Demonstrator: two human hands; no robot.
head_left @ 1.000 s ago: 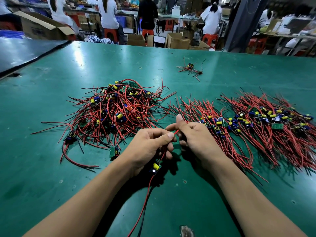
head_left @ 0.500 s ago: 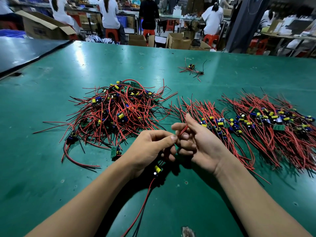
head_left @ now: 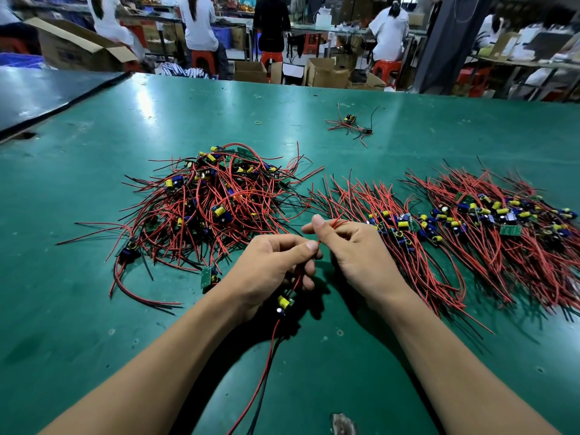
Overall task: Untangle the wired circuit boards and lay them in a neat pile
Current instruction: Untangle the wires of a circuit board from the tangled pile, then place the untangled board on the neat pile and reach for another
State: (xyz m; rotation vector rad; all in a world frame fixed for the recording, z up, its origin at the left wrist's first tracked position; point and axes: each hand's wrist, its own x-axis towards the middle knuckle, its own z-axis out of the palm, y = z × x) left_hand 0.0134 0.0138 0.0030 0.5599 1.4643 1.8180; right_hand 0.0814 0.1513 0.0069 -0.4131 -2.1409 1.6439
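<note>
Right hand re-pinches thin red wire beside left hand's pinch, straightening; small yellow-capacitor circuit board should next join the combed red-wired pile.

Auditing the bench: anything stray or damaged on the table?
Yes. A small clump of wired boards lies alone far back on the table, apart from the tangled heap and the laid-out piles. A small ring lies loose left of it. A worn patch marks the table's near edge.
</note>
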